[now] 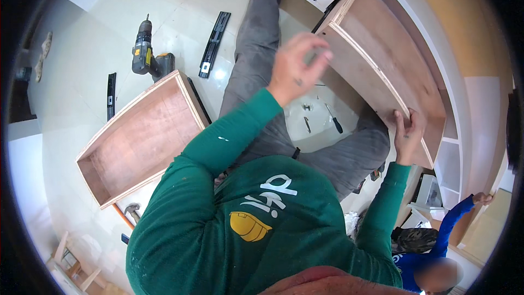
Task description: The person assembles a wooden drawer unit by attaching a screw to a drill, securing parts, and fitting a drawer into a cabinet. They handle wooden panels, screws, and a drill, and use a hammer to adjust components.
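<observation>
On the far left of the pale floor (pixel 82 38) lies a short black rail piece (pixel 111 95). A little to the right lies a cordless drill (pixel 146 52), and beside it a longer black drawer slide (pixel 214 43). Near the person's left side, an open plywood drawer box (pixel 142 139) rests on the floor, with a hammer (pixel 126 212) just below its near corner.

In the middle, the person sits on the floor in grey trousers and a green long-sleeved shirt. The left hand (pixel 297 68) is raised in the air, blurred, with the fingers curled loosely; it holds nothing that I can see. Between the legs, a screwdriver (pixel 334 120) and a few small parts lie on the floor.

On the right, the right hand (pixel 408 134) grips the near edge of a second plywood drawer box (pixel 382 63), fingers wrapped over the rim. This box stands tilted against a white cabinet (pixel 453 131). In the near right corner, another person in a blue sleeve (pixel 450 221) reaches upward.
</observation>
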Demonstrator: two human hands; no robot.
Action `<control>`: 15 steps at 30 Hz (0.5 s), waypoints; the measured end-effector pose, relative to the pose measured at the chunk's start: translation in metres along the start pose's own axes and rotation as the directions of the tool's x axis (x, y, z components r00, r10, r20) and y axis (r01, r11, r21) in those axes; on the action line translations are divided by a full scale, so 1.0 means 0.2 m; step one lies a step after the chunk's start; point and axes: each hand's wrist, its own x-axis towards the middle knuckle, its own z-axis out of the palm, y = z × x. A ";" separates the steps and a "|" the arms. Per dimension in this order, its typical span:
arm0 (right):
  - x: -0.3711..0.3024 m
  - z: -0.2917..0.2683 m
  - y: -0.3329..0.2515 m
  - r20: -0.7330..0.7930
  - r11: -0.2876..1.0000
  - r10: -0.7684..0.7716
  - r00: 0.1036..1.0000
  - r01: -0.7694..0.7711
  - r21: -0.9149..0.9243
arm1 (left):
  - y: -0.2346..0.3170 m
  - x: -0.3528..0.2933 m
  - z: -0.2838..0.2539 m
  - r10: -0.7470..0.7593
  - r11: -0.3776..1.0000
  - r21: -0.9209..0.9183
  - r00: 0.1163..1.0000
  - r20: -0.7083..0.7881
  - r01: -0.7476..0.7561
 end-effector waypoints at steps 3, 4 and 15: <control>-0.02 -0.03 -0.04 0.038 1.000 0.020 0.999 -0.020 -0.013 | -0.21 0.06 -0.05 -0.261 0.965 -0.056 0.957 -0.126 0.256; -0.03 -0.05 -0.04 0.063 0.999 0.039 0.997 -0.040 0.027 | -0.27 0.09 -0.06 -0.381 0.923 -0.102 0.921 -0.086 0.372; -0.39 -0.69 1.69 -0.101 0.407 0.904 0.416 -0.763 0.503 | -0.39 0.62 0.29 -0.611 0.496 -0.047 0.388 0.690 0.867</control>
